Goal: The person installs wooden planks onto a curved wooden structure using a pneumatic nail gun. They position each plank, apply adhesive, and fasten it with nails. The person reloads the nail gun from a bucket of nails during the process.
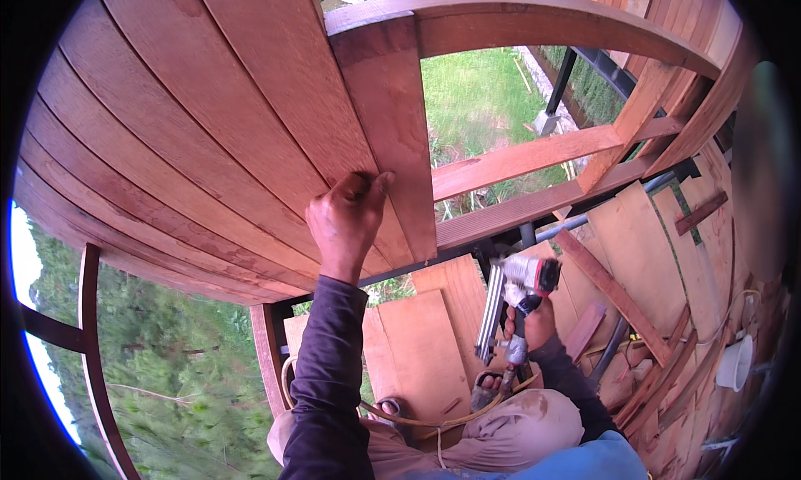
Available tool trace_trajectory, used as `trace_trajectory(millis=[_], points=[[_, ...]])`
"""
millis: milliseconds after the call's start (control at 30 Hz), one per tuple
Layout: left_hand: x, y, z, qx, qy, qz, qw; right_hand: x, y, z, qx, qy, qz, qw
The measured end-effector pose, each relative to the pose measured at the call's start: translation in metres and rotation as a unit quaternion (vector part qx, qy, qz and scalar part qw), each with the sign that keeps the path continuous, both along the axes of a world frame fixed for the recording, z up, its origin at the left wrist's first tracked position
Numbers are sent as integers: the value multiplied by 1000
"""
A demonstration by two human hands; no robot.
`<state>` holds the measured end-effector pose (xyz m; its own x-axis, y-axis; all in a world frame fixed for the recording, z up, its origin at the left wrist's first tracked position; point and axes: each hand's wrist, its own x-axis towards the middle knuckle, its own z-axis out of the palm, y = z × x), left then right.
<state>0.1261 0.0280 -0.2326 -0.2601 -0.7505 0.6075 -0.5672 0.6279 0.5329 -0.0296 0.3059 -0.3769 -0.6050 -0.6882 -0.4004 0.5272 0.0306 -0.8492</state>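
red-brown timber panel (192,105), a fist at its right edge

the left hand (344,221) is curled into a loose fist, its thumb side on or just over the end plank (388,113), toward the lower right corner of the panel. that grip is drawn in, with nothing seen inside it; it seems set there to steady the wood or feel the seam with the neighbouring plank (304,80). the end plank's top meets the left end of a curved rail (534,17), which probably braces it.

the right hand (538,323) has its grip wrapped around a pneumatic nail gun (524,271), held below the panel's lower edge with the magazine (491,313) slanting down. holding it apart from the planks likely keeps it clear of the other hand. a yellow hose (467,420) loops slack across the lap, perhaps to leave reach; its join to the tool is unclear.

plywood sheets (417,338) lie beneath as flooring, with a loose batten (613,292) across those at the right.
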Motion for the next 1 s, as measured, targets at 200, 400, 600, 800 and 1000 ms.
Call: trace_trajectory(millis=[200, 400, 600, 800, 1000], points=[[0, 0, 0, -8, 33, -5, 999, -32, -33, 163, -211, 189, 139, 949], [3, -2, 0, -2, 15, -13, 1000, -57, -73, 299, -264, 255, 272, 890], [-2, -1, 1, -11, 20, -14, 1000, -76, -109, 397, -160, 481, 338, 793], [-1, -2, 1, -4, 30, -7, 1000, -54, -119, 428, -99, 334, 256, 902], [1, -1, 0, -3, 24, -10, 1000, -73, -125, 425, -58, 356, 302, 882]])
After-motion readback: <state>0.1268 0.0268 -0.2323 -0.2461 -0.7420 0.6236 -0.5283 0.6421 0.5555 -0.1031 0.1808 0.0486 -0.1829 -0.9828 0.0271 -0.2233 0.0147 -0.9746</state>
